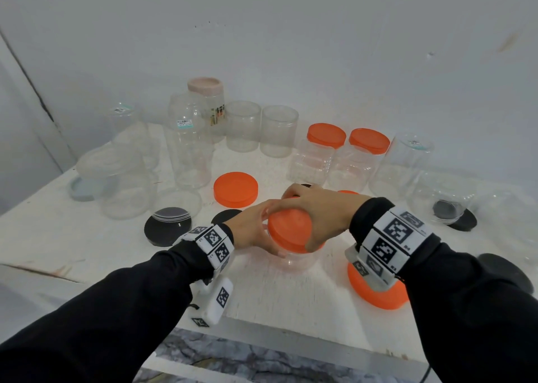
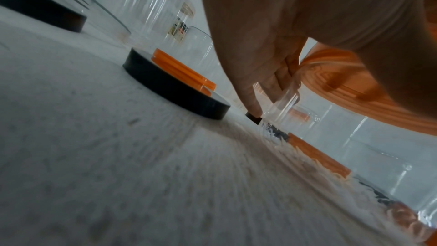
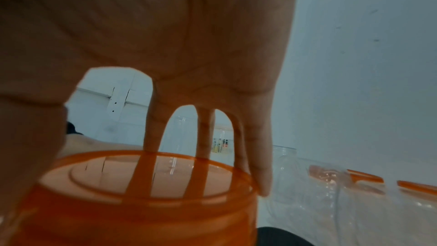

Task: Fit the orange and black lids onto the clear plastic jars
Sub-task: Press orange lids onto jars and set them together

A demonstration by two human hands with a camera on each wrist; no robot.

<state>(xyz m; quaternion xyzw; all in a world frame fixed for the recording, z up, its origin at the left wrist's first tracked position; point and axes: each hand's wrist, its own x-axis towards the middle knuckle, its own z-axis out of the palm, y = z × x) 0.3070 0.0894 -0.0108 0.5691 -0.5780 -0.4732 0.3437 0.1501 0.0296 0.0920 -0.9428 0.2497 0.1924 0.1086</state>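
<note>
Two hands meet over a clear jar (image 1: pixel 294 259) near the white table's (image 1: pixel 262 295) front edge: from the head view, the right hand (image 1: pixel 320 210) is cupped over a smooth orange lid (image 1: pixel 286 232), while the left hand (image 1: pixel 253 231) curls around the jar's wall. Left wrist view: fingers (image 2: pixel 250 100) wrap thin, glossy plastic, likely light, slippery and easily dented. Right wrist view: spread fingertips (image 3: pixel 262 179) clamp the rigid round lid's rim, the best place to hold.
</note>
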